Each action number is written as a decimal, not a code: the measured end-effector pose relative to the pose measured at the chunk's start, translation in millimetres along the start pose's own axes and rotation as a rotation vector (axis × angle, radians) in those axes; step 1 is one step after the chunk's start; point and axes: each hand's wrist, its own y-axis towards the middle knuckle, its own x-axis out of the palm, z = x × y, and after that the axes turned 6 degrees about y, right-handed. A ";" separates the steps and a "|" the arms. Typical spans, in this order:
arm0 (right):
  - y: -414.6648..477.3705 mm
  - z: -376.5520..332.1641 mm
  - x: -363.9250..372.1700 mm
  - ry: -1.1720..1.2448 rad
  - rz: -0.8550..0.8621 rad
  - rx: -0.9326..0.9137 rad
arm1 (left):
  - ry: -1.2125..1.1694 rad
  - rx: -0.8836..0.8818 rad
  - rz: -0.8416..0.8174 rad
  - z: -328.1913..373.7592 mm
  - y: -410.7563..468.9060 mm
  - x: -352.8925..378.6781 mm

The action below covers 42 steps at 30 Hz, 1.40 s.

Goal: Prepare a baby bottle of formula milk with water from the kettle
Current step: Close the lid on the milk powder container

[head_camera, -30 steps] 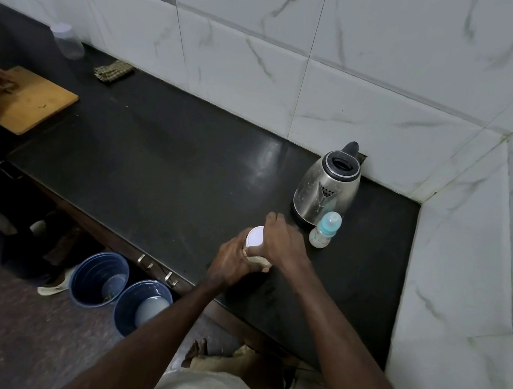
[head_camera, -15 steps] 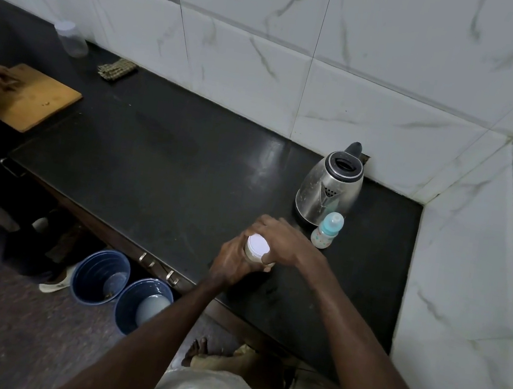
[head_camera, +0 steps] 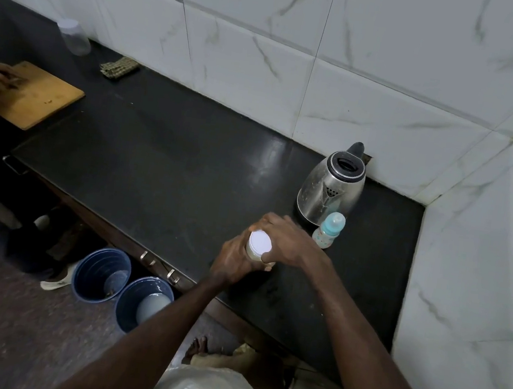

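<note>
Where the black bench (head_camera: 170, 162) meets the tiled corner on the right, a steel kettle (head_camera: 331, 190) stands with its lid open. At the far left edge lies a wooden board (head_camera: 36, 97). Near the front edge, the left hand (head_camera: 234, 259) wraps a white-lidded jar (head_camera: 259, 244), grip closed round its body; the right hand (head_camera: 288, 241) clasps its lid. The capped baby bottle (head_camera: 329, 231) stands just in front of the kettle.

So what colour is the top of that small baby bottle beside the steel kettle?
Light blue, on the small clear baby bottle; seen in the head view.
</note>
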 end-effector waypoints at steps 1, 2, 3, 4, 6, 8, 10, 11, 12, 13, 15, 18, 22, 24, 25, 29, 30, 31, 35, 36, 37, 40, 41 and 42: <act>-0.5 -1.9 0.0 0.004 0.019 0.039 | 0.001 0.005 0.000 -0.1 0.3 0.0; -1.4 -4.8 -1.2 0.011 0.044 0.079 | 0.003 0.009 -0.001 0.1 0.6 -0.1; -1.4 -7.4 -1.6 0.012 0.066 0.125 | 0.005 0.014 -0.004 0.5 0.5 -0.3; -0.9 -10.6 -2.7 0.006 0.084 0.174 | 0.002 0.016 -0.009 0.6 0.2 -0.5; 1.2 -16.0 -5.1 -0.009 0.107 0.276 | -0.008 0.017 -0.019 1.5 -0.7 -1.2; 0.9 -18.0 -11.0 -0.065 0.125 0.365 | -0.019 0.019 -0.018 1.5 -1.1 -1.3; -1.6 -13.1 -17.1 -0.132 0.130 0.433 | -0.017 0.018 -0.015 1.8 -1.9 -2.4; -3.9 -10.9 -19.6 -0.148 0.131 0.455 | -0.009 0.020 -0.012 2.0 -2.2 -3.0; -5.5 -8.3 -21.3 -0.143 0.135 0.459 | -0.002 0.022 -0.012 1.8 -2.0 -3.2; -5.4 -5.8 -22.8 -0.117 0.142 0.441 | 0.001 0.023 -0.014 1.7 -1.9 -3.3; -0.6 -2.7 -24.0 -0.002 0.080 0.310 | 0.007 0.021 -0.019 2.5 -1.9 -3.5; 6.8 -2.9 -17.9 0.075 -0.092 0.134 | 0.012 -0.021 -0.016 0.9 -1.0 -1.9; -1.2 -20.4 -6.6 -0.009 0.016 0.222 | 0.027 -0.017 -0.023 2.9 0.6 -2.3; -1.1 -28.6 -3.9 -0.023 0.096 0.344 | 0.040 -0.006 -0.039 7.0 -1.6 -4.2; -0.5 -30.9 -3.5 -0.024 0.121 0.404 | 0.043 0.012 -0.042 7.7 -1.7 -4.4; -6.1 -32.9 -8.3 -0.080 0.094 0.515 | 0.022 0.037 -0.023 7.7 -3.5 -5.1; -6.8 -32.7 -8.8 -0.076 0.086 0.501 | 0.018 0.035 -0.025 6.6 -3.5 -4.9; -6.3 -32.1 -8.5 -0.057 0.063 0.456 | 0.012 0.035 -0.021 7.4 -3.6 -5.1; -2.8 -32.3 -6.1 -0.015 -0.032 0.252 | 0.023 0.014 -0.031 7.0 -2.8 -3.6; -3.3 -34.4 -3.9 -0.050 -0.003 0.241 | 0.019 0.026 -0.028 6.0 -2.8 -3.6; -3.7 -37.6 -1.5 -0.076 0.034 0.246 | 0.016 0.033 -0.026 3.7 -2.2 -3.1; -2.8 -44.8 0.2 -0.063 0.138 0.405 | 0.020 0.042 -0.037 1.3 -2.4 -2.8; -2.5 -44.2 -1.9 -0.048 0.155 0.464 | 0.011 0.040 -0.038 2.9 -3.2 -2.9; -4.1 -42.1 -5.8 -0.059 0.145 0.501 | 0.001 0.033 -0.039 4.1 -3.4 -3.2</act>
